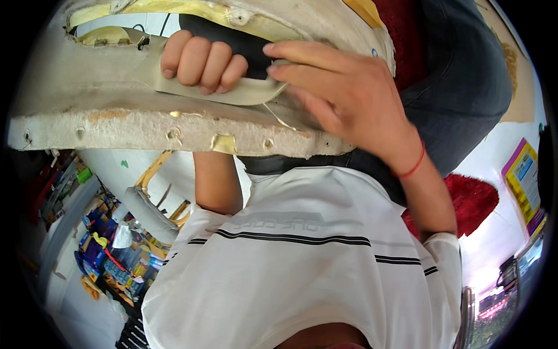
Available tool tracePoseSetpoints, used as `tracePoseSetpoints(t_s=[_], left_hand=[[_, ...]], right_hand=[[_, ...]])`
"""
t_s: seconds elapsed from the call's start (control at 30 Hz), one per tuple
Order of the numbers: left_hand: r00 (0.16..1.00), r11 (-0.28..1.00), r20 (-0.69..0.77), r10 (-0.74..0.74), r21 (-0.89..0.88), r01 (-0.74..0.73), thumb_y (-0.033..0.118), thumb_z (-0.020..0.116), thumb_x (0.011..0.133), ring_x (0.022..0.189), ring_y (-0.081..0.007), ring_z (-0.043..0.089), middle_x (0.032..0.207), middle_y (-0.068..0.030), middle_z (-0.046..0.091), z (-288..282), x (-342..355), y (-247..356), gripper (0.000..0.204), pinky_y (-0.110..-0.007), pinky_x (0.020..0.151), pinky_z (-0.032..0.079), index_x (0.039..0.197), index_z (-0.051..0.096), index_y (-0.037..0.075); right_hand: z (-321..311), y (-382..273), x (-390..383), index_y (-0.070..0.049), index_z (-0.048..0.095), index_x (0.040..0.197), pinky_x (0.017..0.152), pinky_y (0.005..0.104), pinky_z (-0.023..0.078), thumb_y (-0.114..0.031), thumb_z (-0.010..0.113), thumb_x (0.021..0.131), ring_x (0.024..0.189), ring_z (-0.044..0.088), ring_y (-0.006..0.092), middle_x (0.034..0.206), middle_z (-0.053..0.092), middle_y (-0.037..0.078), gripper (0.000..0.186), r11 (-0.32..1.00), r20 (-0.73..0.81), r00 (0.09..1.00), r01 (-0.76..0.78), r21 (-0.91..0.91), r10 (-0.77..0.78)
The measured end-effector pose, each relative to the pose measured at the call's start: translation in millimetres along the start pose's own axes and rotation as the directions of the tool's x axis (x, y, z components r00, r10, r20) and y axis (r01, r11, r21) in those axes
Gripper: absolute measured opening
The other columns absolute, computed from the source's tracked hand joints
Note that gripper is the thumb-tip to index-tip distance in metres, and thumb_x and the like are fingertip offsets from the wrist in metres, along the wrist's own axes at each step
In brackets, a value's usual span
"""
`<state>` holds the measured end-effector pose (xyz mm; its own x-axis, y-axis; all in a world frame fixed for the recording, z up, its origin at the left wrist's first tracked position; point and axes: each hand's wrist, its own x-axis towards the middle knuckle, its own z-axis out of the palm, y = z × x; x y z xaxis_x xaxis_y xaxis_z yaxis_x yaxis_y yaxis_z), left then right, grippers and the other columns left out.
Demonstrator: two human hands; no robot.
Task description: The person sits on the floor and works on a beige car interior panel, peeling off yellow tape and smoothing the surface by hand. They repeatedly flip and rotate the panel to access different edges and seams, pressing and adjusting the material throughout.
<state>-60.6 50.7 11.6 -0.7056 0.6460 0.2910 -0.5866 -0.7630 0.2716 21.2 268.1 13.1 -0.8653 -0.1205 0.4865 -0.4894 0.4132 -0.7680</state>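
Observation:
A large beige padded panel [104,129], worn and stained, lies across my lap with a long opening in it. My left arm passes beneath the panel, and my left hand [203,63] comes up through the opening. Its fingers are curled over a smooth beige strip [244,94] of covering material along the opening's near edge. At the strip's right end, where it curls up, my right hand [354,87] has it between the fingers, with the thumb partly hidden. A thin pale thread or sliver [280,116] hangs below the strip.
Yellow foam [267,23] shows along the opening's far edge. Holes dot the panel's near border. My bent leg in dark trousers [459,87] is at the right, by a red fluffy cushion [474,203]. Packed goods [122,250] crowd the lower left, near a grey roll [151,215].

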Motion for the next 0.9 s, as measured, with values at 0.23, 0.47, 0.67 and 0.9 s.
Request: tracePoseSetpoints(t_s=[0.23,0.47,0.67,0.9], left_hand=[[0.982,0.989,-0.159,0.101,-0.088,-0.116,0.017,0.051,0.102,0.068,-0.0129,0.04,0.071,0.0048,0.045,-0.7,6.5,-0.3,0.018,-0.028,0.069,0.035,0.084,0.053,0.018],[0.948,0.982,-0.27,0.166,-0.045,-0.184,0.032,0.061,0.099,0.077,-0.0159,0.045,0.082,0.0001,0.051,-6.0,7.2,4.1,0.022,-0.03,0.078,0.04,0.089,0.053,0.015],[0.868,0.75,-0.396,0.299,0.66,0.043,0.045,0.057,0.103,0.11,-0.0274,0.055,0.109,-0.0083,0.053,-10.8,-26.0,-17.4,0.034,-0.046,0.107,0.046,0.101,0.052,0.011],[0.865,0.539,-0.352,0.357,0.834,0.117,0.068,0.042,0.102,0.111,-0.0293,0.057,0.11,-0.0119,0.057,-0.9,-21.6,-18.8,0.062,-0.048,0.108,0.047,0.107,0.054,0.007]], right_hand=[[-3.9,26.7,1.5,0.0,0.075,0.1,0.07,0.0414,0.052,-0.01,0.066,0.092,0.076,0.067,0.0332,0.089,0.072,0.015,0.016,0.947,0.158,0.976,-0.189,0.261,0.151],[13.9,23.8,16.9,-0.004,0.076,0.095,0.071,0.0452,0.052,-0.013,0.067,0.086,0.075,0.066,0.0366,0.082,0.07,0.016,0.015,0.963,0.095,0.982,-0.179,0.202,0.162],[-10.6,22.7,36.2,0.002,0.074,0.098,0.081,0.0457,0.055,-0.005,0.061,0.09,0.088,0.071,0.0412,0.09,0.072,0.025,0.017,0.873,0.209,0.967,-0.223,0.435,0.143],[-14.8,42.4,49.3,0.003,0.075,0.093,0.08,0.0471,0.054,-0.004,0.061,0.089,0.084,0.07,0.0431,0.087,0.071,0.026,0.016,0.908,0.312,0.949,-0.167,0.385,0.042]])
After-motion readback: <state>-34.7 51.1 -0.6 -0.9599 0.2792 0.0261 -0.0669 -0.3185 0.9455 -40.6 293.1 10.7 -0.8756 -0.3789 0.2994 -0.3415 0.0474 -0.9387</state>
